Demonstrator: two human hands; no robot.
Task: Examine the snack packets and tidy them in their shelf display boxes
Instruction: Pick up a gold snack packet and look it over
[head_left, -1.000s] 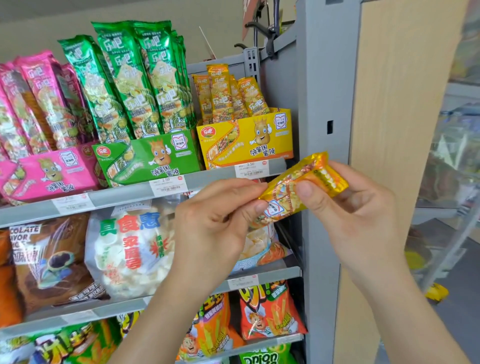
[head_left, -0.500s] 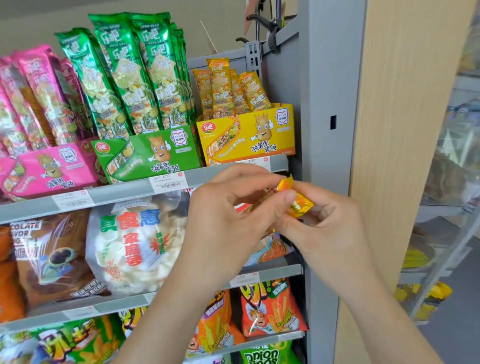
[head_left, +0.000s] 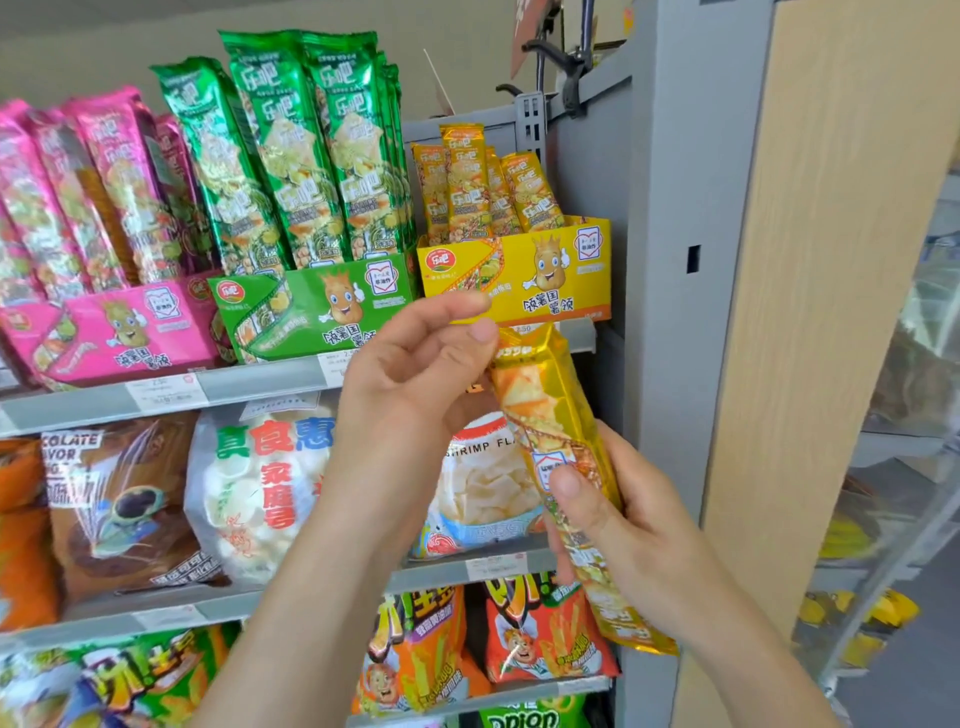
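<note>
We hold the yellow packet (head_left: 543, 410) upright under the yellow box (head_left: 519, 280) at the shelf's (head_left: 270, 385) right end, left hand (head_left: 415, 384) pinching its top, right hand (head_left: 639, 530) gripping lower, likely to inspect it.

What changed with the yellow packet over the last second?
The yellow packet swung from slanted across both hands to nearly upright. The left hand now pinches its top end; the right hand grips its lower half. Both kept hold; the yellow display box and its packets stayed put.
</note>
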